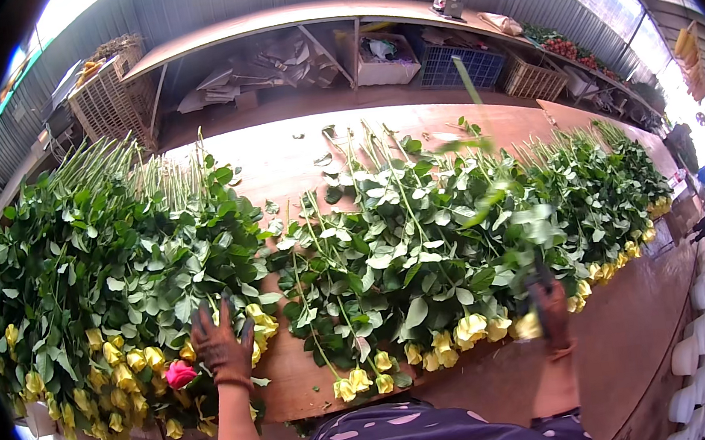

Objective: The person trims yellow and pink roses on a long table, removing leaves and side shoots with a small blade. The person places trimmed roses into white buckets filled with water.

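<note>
Many cut yellow roses [124,378] lie side by side over a wooden table [305,379], blooms towards me and stems away. My gloved left hand [223,348] rests with spread fingers on the left heap, beside a single pink rose [180,374] and some yellow blooms. On the right, my gloved right hand [550,312] grips a yellow rose [527,326] near its bloom; its stem and leaves are blurred and rise above the other roses. Between the hands lie more leafy stems [394,248], with a few blooms at the table's near edge.
Behind the table runs a long shelf [280,18] with cardboard, a white crate [385,68], a blue crate [456,67] and wicker baskets [534,80] beneath. Red flowers [561,48] lie at the back right. White containers [686,356] line the floor on the right.
</note>
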### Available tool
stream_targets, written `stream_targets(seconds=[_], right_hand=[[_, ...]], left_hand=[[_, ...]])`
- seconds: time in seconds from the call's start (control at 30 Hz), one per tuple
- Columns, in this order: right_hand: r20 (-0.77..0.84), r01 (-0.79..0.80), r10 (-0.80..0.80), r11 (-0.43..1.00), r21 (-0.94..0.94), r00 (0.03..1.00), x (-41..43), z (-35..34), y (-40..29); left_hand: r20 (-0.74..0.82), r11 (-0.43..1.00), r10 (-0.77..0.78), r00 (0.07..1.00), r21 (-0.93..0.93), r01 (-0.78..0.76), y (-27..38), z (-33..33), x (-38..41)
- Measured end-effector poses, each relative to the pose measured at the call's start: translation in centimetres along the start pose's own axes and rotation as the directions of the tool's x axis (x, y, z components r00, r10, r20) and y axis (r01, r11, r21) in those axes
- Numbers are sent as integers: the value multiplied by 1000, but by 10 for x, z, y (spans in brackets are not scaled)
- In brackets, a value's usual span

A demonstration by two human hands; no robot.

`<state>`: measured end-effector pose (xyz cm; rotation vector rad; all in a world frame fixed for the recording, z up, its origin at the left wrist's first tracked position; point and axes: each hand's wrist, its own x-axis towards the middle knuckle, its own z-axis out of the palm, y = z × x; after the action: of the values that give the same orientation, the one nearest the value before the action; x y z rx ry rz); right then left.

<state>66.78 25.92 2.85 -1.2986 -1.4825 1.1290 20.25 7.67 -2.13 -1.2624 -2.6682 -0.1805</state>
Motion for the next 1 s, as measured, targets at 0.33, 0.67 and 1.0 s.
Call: stream_targets(seconds=[0.33, 0.67, 1.0], right_hand=[[145, 328, -326, 625, -708, 934, 33, 30, -35], [699, 413, 92, 749, -518, 709, -7, 470, 15], [883, -419, -141, 839, 347, 449, -15, 421, -21]], left_hand=[[116, 994, -105, 988, -31, 109, -55, 45, 13], [-46, 894, -112, 993, -440, 81, -100, 50, -13], [26, 894, -188, 982, -410, 182, -118, 52, -19]])
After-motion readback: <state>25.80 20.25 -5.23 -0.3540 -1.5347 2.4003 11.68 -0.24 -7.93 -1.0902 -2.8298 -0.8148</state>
